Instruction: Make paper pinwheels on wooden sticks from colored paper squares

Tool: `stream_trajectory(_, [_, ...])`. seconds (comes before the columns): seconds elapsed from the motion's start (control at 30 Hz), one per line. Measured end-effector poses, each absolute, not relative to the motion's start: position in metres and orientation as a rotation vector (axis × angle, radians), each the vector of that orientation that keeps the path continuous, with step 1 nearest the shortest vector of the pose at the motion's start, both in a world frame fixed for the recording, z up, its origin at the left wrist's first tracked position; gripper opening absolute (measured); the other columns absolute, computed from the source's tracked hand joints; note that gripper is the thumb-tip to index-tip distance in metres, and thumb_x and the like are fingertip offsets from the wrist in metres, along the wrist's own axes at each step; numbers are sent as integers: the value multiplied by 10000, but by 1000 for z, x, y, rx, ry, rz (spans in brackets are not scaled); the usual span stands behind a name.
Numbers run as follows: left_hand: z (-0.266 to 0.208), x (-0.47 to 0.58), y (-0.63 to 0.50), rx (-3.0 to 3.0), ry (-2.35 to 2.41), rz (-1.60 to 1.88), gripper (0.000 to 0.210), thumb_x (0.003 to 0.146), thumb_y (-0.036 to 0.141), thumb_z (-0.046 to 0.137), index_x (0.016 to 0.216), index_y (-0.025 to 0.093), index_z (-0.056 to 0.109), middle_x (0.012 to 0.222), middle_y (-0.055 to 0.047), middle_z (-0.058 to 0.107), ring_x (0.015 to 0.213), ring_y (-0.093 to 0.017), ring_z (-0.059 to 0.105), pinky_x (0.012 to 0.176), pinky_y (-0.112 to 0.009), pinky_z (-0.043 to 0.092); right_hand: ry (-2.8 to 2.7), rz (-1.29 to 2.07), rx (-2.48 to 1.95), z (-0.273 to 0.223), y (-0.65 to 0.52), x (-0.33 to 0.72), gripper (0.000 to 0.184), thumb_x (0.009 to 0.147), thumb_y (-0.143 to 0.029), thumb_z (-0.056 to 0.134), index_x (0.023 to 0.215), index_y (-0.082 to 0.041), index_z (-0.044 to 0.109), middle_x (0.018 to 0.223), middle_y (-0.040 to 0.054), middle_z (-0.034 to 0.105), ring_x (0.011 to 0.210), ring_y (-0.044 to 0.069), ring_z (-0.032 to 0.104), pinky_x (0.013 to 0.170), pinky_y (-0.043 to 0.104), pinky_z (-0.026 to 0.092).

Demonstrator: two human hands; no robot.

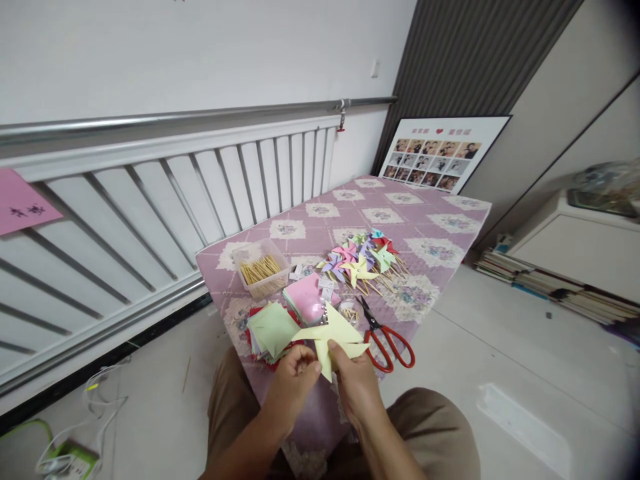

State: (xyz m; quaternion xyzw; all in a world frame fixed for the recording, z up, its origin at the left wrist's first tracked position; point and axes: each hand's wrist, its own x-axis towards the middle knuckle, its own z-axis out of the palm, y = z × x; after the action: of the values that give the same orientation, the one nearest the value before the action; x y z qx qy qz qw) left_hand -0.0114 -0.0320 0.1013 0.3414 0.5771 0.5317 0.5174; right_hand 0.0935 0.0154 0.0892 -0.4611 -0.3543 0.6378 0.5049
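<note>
Head camera view: a seated person holds a pale yellow paper pinwheel (334, 332) over the near end of a narrow table spread with a mauve floral tablecloth (425, 220). The right hand (356, 381) is closed in a pinch on the pinwheel, its thumb pressed on the face near the middle and its remaining fingers hidden beneath the paper. The left hand (294, 381) is half curled, thumb and forefinger brought near each other right at the edge of the lower blade; whether they grip the paper cannot be told.

Just left of the pinwheel, partly under its left blade, lies a stack of square papers (273, 328), pale green on top and red showing at the edges. Behind it are pink paper sheets (304, 293), and farther back a clear plastic box (270, 288) of thin wooden sticks (260, 269). A small round container (358, 315) of little tan pieces sits just behind the pinwheel. To the right, red-handled scissors (373, 323) lie with their tips pointing away from the person. Beyond them, a cluster of pinwheels on sticks (359, 259) in pink, purple, green, yellow, red and blue rests on the cloth. A white photo board (483, 137) stands past the table's far end, and a white radiator (260, 180) runs along the left wall.
</note>
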Motion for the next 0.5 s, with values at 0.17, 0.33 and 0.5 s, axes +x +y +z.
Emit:
stream_trajectory(0.17, [107, -6, -19, 593, 1152, 1418, 215, 702, 302, 660, 852, 149, 642, 741, -20, 644, 682, -144, 530, 687, -256, 398, -786, 1630, -1069, 92, 10, 85, 364, 722, -371, 727, 1006, -145, 695, 997, 91, 757, 882, 264, 702, 786, 351, 547])
stream_trajectory(0.33, [105, -7, -11, 491, 1112, 1442, 206, 683, 342, 700, 701, 142, 656, 557, 4, 604, 539, -121, 494, 573, -241, 375, -736, 1657, -1067, 95, 8, 79, 358, 687, -348, 756, 982, -149, 713, 899, 74, 772, 886, 281, 706, 807, 360, 542])
stream_trajectory(0.5, [108, -9, -11, 434, 1160, 1452, 195, 627, 321, 732, 602, 150, 642, 497, 26, 573, 461, -92, 438, 535, -233, 373, -710, 1711, -1008, 95, 6, 75, 338, 692, -339, 755, 986, -180, 711, 907, 62, 768, 859, 273, 703, 807, 376, 538])
